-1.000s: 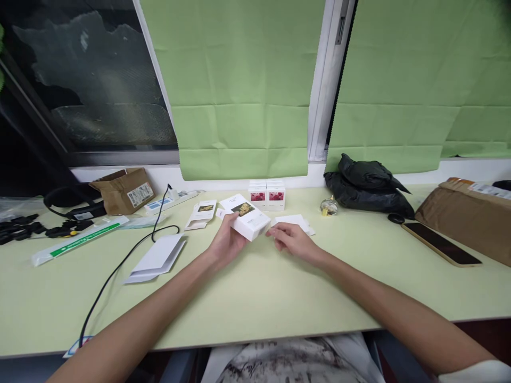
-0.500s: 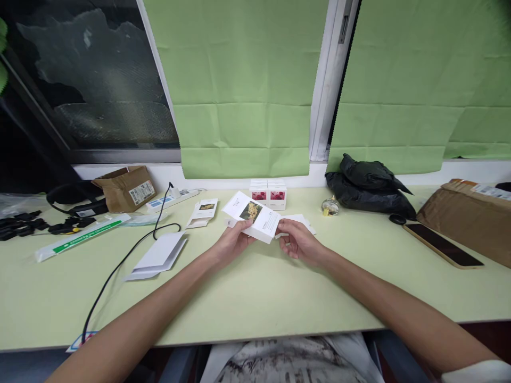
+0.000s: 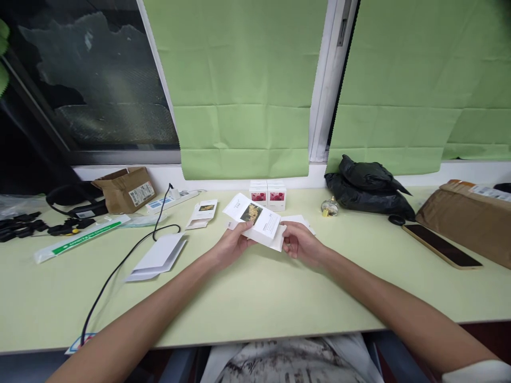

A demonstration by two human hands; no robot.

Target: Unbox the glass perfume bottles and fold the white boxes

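Note:
A white carton (image 3: 261, 227) with a yellow-flower picture is held tilted above the table. My left hand (image 3: 231, 247) is closed around its left side, thumb on the printed face. At the carton's near right end, a plain white end flap (image 3: 276, 242) sticks out. My right hand (image 3: 302, 242) pinches this flap at its right edge; some of its fingers are curled out of sight. Behind the right hand lies a flat white piece (image 3: 298, 219), partly hidden. Two small white boxes (image 3: 267, 197) with red fruit pictures stand beyond the carton.
On the left are an opened white flower carton (image 3: 203, 213), folded white card (image 3: 159, 255), black cable (image 3: 115, 266), power strip (image 3: 170, 200) and brown box (image 3: 125, 189). To the right lie a glass bottle (image 3: 329, 207), black bag (image 3: 369, 189), phone (image 3: 441, 246) and large brown package (image 3: 471, 218).
The flap at the carton's near end has swung outward and now sticks out. My right hand has shifted slightly right and down with it, while my left keeps its hold.

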